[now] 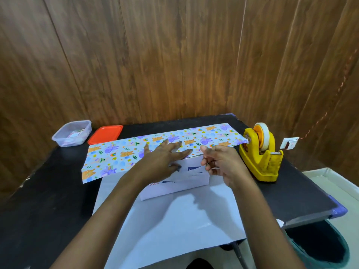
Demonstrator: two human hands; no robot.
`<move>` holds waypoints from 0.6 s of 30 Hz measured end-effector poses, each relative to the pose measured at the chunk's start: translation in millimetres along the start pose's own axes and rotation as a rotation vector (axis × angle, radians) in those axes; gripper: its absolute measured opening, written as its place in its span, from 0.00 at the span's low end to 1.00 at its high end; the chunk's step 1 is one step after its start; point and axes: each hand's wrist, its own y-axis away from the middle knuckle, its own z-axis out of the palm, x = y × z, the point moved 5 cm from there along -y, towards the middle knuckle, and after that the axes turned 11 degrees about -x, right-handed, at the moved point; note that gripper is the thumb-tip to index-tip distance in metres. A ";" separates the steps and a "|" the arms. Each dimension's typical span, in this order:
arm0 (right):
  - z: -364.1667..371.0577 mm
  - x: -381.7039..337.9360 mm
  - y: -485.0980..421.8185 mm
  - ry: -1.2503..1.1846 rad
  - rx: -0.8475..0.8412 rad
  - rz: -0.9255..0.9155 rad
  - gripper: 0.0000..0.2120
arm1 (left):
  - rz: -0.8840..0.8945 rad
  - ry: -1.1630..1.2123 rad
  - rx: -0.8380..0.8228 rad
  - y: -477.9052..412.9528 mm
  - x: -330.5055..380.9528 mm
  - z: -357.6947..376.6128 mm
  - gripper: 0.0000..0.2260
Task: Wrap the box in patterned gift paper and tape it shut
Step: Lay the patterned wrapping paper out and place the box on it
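Note:
A white box [174, 181] with blue print stands on the white underside of the gift paper [171, 220], which is spread toward me. The paper's far part, patterned with purple and orange animals [120, 152], is folded over the box top. My left hand [165, 155] presses that flap flat on the box with straight, spread fingers. My right hand [219, 162] hovers at the box's right end with curled fingers, pinching what looks like a thin clear strip of tape [212, 166]. A yellow tape dispenser [260, 154] stands just right of it.
The black table [48, 191] abuts a wooden wall. At the back left sit a clear plastic tub [71, 133] and its orange lid [105, 133]. A dark bin [320, 247] stands on the floor below the table's right edge.

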 end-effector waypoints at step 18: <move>17.0 1.3 -12.1 0.471 0.298 0.137 0.17 | 0.005 -0.041 0.012 -1.8 -1.0 1.1 0.24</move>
